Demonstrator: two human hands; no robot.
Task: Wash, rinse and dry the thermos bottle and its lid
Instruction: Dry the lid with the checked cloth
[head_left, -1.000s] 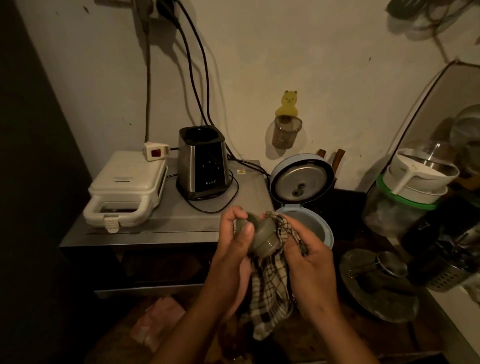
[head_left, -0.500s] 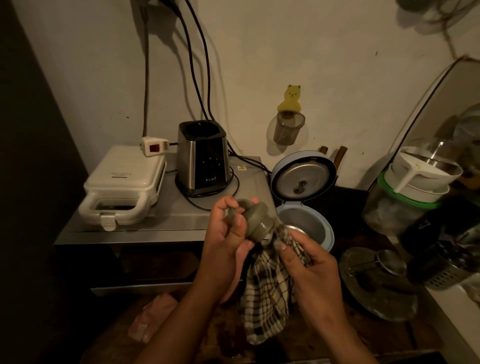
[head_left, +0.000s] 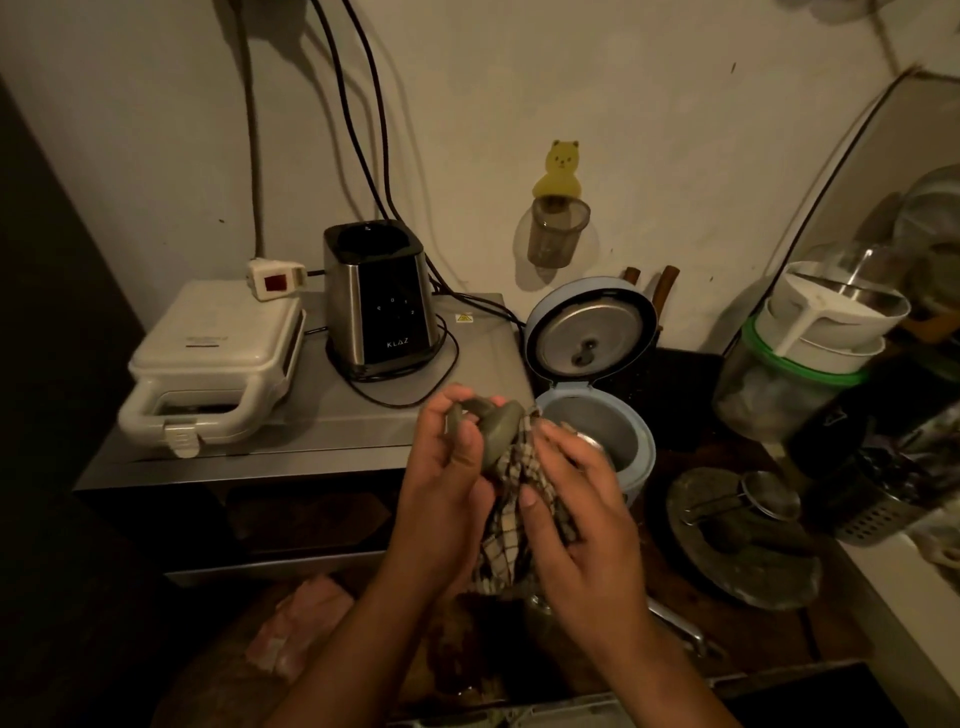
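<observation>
Item: lid (head_left: 498, 434), gripped in our left hand (head_left: 452, 483); checked cloth (head_left: 511, 519) bunched in our right hand (head_left: 582, 525) against it; risk: damp lid slips downward

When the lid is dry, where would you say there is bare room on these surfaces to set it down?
The clearest bare patch is the front of the steel table top, between the sandwich maker, the blender base and its cord. The right side looks crowded: rice cooker, round tray with a strainer, cutlery holder, stacked containers.
</observation>
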